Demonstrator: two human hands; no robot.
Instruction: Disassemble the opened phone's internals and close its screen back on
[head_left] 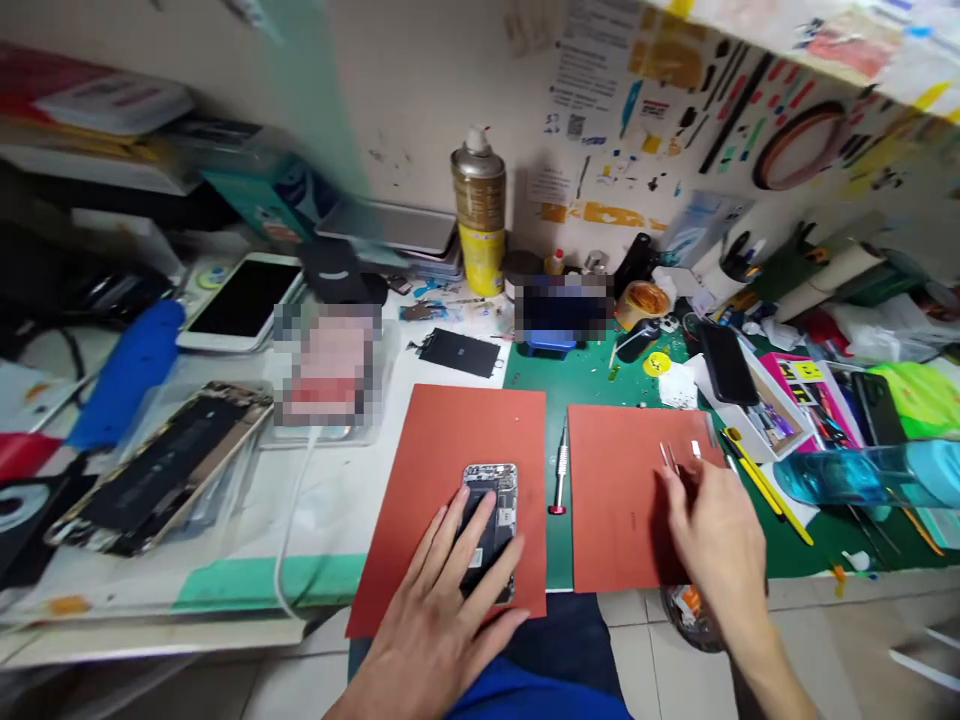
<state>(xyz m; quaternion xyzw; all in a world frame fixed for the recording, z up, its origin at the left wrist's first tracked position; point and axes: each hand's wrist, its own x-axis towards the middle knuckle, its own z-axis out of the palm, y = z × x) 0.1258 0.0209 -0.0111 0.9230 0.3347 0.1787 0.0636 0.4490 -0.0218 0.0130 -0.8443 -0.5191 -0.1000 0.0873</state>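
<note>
My left hand [450, 590] lies with fingers spread over an opened smartphone [507, 515], whose black battery and circuit board show between the fingers. The phone rests on a reddish-brown mat [420, 450]. Over a second reddish-brown mat [615, 500], my right hand [716, 520] is closed, with the thin metal prongs of tweezers [669, 456] standing out past its fingertips. Just beyond these fingers shows a small shiny piece [696, 449]; whether it is touched, I cannot tell. Between the two mats lies a screwdriver [561, 470] with a red end.
A loose black phone battery [460, 352] lies behind the left mat. A spray can [480, 215] stands by the wall. To the left are a large opened device [172, 460] and a white cable [289, 520]; to the right, a yellow brush [772, 490] and a blue bottle [847, 475].
</note>
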